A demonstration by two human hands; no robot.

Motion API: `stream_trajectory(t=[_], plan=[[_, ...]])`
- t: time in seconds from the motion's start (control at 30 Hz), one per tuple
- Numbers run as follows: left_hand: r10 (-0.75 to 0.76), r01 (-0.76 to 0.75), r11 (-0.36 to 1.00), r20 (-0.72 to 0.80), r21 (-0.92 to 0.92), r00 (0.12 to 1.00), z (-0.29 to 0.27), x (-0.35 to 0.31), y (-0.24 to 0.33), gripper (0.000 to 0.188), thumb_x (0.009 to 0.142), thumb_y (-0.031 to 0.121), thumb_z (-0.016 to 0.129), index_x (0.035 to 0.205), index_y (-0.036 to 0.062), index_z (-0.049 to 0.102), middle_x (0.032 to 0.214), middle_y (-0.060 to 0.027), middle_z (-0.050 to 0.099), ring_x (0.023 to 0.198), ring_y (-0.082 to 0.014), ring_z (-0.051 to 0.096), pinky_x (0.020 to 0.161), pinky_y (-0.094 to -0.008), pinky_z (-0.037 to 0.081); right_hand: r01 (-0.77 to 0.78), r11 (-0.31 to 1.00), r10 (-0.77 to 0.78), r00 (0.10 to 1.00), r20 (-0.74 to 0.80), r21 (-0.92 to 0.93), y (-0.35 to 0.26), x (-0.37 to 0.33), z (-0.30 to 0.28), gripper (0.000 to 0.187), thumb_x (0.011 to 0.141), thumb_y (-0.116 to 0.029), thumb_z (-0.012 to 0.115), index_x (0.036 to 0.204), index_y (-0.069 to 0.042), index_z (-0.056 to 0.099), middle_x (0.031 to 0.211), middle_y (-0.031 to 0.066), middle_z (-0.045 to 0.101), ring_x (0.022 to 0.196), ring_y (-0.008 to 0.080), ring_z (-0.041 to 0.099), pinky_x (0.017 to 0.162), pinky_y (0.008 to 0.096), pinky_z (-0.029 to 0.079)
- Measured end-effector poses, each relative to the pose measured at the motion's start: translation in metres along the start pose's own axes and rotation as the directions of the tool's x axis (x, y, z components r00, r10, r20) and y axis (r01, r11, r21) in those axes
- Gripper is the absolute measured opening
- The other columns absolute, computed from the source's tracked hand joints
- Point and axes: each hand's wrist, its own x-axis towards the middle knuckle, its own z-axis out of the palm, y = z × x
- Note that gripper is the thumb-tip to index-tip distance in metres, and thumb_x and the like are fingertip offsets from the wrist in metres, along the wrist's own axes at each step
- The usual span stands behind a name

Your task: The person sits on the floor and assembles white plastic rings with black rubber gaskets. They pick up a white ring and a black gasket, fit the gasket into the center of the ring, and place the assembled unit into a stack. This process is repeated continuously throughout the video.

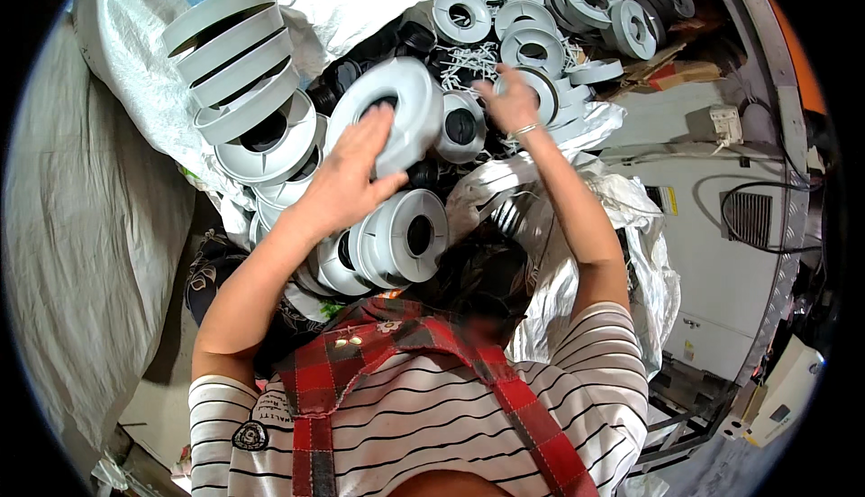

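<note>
My left hand [353, 177] is on a pale grey plastic ring [411, 100], its fingers at the black centre hole and its thumb by the lower rim. The ring is tilted and smeared by motion. My right hand [510, 108] reaches over the pile with thumb and finger apart, beside another grey ring [539, 85]; whether it touches that ring I cannot tell. Between the hands lies a smaller-looking grey ring with a black centre [461, 127]. Below my left hand, several grey rings stand in a row, the front ring [432, 227] facing right.
At the left, grey rings [236, 64] are stacked on white woven sheeting [117, 73]. More rings [461, 16], short white plastic pieces [466, 66] and black round parts [342, 75] lie at the back. A grey metal cabinet [703, 254] and black cable [766, 186] stand at the right.
</note>
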Motion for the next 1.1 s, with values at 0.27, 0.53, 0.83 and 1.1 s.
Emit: stream_trajectory(t=[0.27,0.53,0.83,1.1], plan=[[-0.351,0.408,0.734,0.211,-0.543,0.912,0.002,0.012,-0.002,0.051,0.085,0.019,0.067,0.127,-0.0038,0.049,0.121,-0.0126,0.058,0.111,-0.0172,0.054,0.097,-0.0297,0.041,-0.326,0.816,0.42,0.902,0.1,-0.478,0.155,0.026,-0.011,0.02,0.078,-0.015,0.056,0.088,0.0,0.065,0.094,0.0215,0.066,0.09,0.0388,0.063,0.08,0.0443,0.05],[-0.558,0.272,0.148,0.147,-0.951,0.817,-0.007,0.034,-0.001,0.049,0.084,0.017,0.067,0.123,-0.0056,0.047,0.107,-0.011,0.062,0.096,-0.0168,0.06,0.088,-0.0301,0.048,-0.139,0.82,-0.069,0.939,0.336,0.555,-0.06,0.022,-0.024,0.021,0.091,-0.019,0.056,0.093,-0.001,0.064,0.067,0.0056,0.063,0.053,0.0121,0.058,0.052,0.0253,0.048],[-0.703,0.231,0.197,0.027,-0.953,0.711,-0.019,0.033,-0.02,0.03,0.086,0.032,0.066,0.093,0.0029,0.059,0.088,-0.0071,0.062,0.08,-0.0155,0.06,0.073,-0.0319,0.052,0.144,0.958,-0.109,0.982,0.152,-0.247,-0.038,0.107,0.134,0.045,0.07,-0.008,0.07,0.104,-0.004,0.041,0.104,0.0189,0.056,0.102,0.0388,0.053,0.081,0.0478,0.049],[-0.617,0.169,0.296,-0.053,-0.94,0.785,-0.019,0.03,-0.012,0.026,0.089,0.026,0.06,0.097,0.0021,0.055,0.087,-0.0029,0.06,0.078,-0.0099,0.054,0.072,-0.0251,0.044,0.091,0.916,-0.107,0.994,0.02,0.39,-0.075,0.078,0.028,0.026,0.081,-0.018,0.062,0.1,0.0,0.065,0.089,0.0171,0.065,0.085,0.0305,0.062,0.079,0.0364,0.048]])
